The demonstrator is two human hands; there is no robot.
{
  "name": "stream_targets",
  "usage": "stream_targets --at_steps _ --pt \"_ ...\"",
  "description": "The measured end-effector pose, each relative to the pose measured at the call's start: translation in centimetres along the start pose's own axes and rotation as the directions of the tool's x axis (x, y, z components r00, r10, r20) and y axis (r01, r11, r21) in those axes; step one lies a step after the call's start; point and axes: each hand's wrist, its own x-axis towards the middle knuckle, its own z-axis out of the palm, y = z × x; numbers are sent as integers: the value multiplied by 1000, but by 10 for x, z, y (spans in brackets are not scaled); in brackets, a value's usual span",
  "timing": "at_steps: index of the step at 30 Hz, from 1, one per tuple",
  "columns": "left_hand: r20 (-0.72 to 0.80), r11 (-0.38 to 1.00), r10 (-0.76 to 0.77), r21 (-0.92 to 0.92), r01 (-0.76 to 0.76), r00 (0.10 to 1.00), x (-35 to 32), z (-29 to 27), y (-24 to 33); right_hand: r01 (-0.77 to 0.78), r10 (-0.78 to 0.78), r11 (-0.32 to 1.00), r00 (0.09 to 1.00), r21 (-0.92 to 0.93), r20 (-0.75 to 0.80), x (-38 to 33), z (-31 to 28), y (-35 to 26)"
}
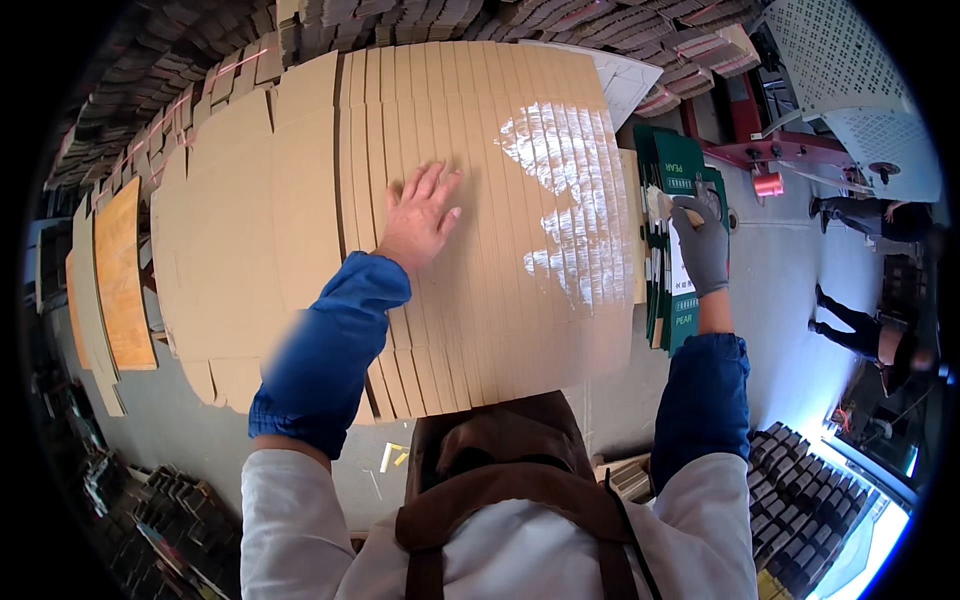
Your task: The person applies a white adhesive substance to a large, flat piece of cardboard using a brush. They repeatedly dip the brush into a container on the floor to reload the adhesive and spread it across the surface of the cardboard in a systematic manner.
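A row of overlapping brown cardboard sheets (440,330) lies fanned out in front of me, their edges stepped toward the right. Wet white glue (580,190) is smeared unevenly across the right-hand steps. My bare left hand (420,215) rests on the sheets left of the glue, its fingers spread and holding nothing. Off the right end of the row, my right hand (704,245), in a grey glove, is closed around a brush with pale bristles (658,203). Beneath it are green printed cardboard pieces (665,150); the glove covers part of the brush's handle.
Bundled cardboard stacks (400,22) line the far side. Wooden boards (125,275) stand at the left. A red-framed machine (740,130) with a perforated light panel (850,60) is at the far right. Two people (870,215) are beyond it. Dark stacked pieces (805,500) sit lower right.
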Motion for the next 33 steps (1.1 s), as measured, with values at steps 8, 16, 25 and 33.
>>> stream_targets --at_steps 8,16,25,33 --pt "-16 980 -94 175 96 995 -123 -38 -61 86 -87 993 996 -84 -13 -135 46 -84" --pt "46 976 -86 206 75 995 -124 -5 -65 284 -210 878 952 -386 221 -170 159 -103" --pt "78 966 -127 235 106 989 -125 -6 -63 213 -182 922 975 -322 124 -103 130 -74" --pt "80 967 -127 230 106 989 -127 -8 -65 228 -140 945 929 -234 342 -65 143 -143"
